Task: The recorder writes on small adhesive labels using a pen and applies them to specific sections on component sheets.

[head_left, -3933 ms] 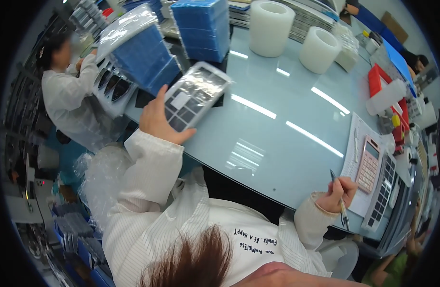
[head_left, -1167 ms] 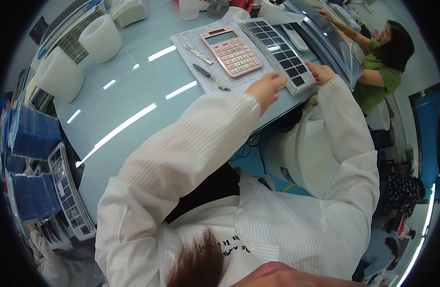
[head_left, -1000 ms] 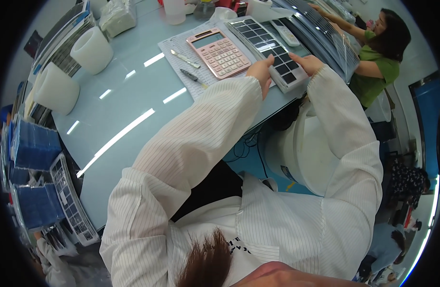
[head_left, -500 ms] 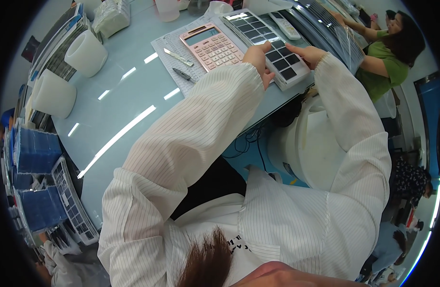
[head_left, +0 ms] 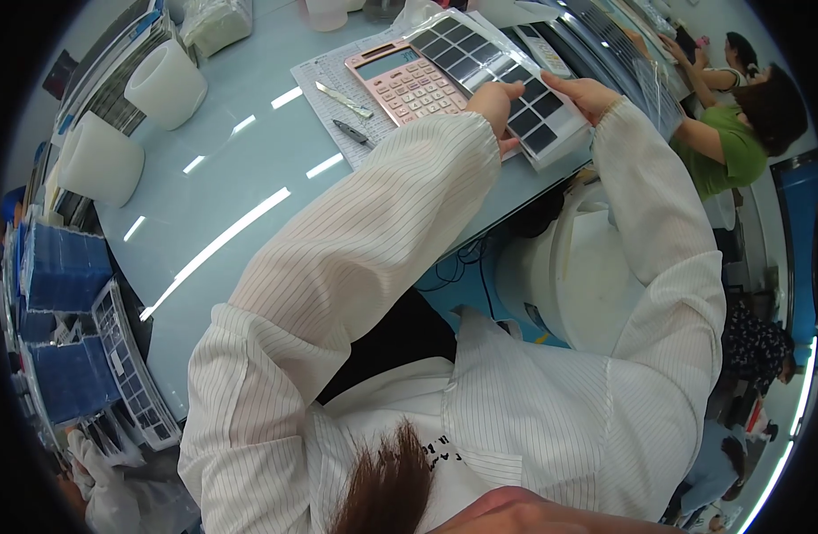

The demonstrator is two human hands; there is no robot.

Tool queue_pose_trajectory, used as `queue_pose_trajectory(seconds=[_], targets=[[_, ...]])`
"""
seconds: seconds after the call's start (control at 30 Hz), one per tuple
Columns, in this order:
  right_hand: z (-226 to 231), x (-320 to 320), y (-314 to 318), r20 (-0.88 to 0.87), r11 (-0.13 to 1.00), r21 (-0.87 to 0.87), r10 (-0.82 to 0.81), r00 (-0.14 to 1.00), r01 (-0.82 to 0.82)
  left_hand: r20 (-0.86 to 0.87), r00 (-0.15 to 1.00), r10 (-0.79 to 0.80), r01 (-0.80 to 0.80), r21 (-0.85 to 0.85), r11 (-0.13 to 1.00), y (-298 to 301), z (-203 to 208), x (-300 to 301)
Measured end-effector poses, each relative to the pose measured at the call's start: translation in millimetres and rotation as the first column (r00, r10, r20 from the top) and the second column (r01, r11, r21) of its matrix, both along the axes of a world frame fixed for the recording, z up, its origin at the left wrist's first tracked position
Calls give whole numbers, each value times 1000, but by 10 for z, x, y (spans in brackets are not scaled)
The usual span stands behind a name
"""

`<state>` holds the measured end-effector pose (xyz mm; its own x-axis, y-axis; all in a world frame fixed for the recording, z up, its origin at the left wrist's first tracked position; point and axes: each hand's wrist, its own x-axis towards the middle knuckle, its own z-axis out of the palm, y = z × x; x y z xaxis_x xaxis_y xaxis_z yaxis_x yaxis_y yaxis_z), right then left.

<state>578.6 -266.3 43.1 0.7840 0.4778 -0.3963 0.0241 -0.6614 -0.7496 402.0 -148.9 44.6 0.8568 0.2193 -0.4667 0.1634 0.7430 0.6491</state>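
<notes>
L hand (head_left: 498, 109) and R hand (head_left: 587, 94) grip opp. long sides of dark-celled tray (head_left: 482, 64), fingers closed on its near half; it's at bench's (head_left: 249, 222) right edge, beside pink calc. (head_left: 407, 82); prob. light, stiff, slick-faced, maybe brittle, so best held by edges; bench smooth, glossy; white tub (head_left: 578, 276) below, co-worker in green (head_left: 716, 147) far right.

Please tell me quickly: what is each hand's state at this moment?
Left hand: holding the panel of dark squares by its left side.
Right hand: holding the same panel by its right side.
</notes>
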Motion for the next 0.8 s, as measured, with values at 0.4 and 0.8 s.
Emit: queue_pose_trajectory(seconds=[0.4,0.8], targets=[[48,-125,12,42,973,172,151,988,-156,-52,997,-62,73,261,963,131,-63,-70],[141,-2621,201,-205,639,765,126,971,79,100,991,87,-127,545,829,604,498,-1671]])
